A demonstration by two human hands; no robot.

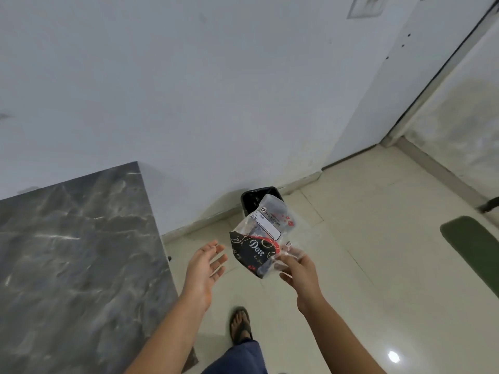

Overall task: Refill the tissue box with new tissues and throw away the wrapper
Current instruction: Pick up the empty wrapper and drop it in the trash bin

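Note:
An empty clear plastic tissue wrapper [266, 236] with black, red and white print hangs in the air over the floor. My right hand [297, 268] pinches its lower right edge between the fingertips. Just behind the wrapper, a small black-lined bin [252, 197] stands on the floor against the wall, partly covered by the wrapper. My left hand [205, 268] is held out to the left of the wrapper, palm up, fingers apart, holding nothing. No tissue box is in view.
A dark grey marble-look table [75, 260] fills the left side, its corner near the wall. Cream floor tiles [364, 238] spread right. A green seat edge [475, 247] shows at right. My sandalled foot [240, 325] stands below the hands.

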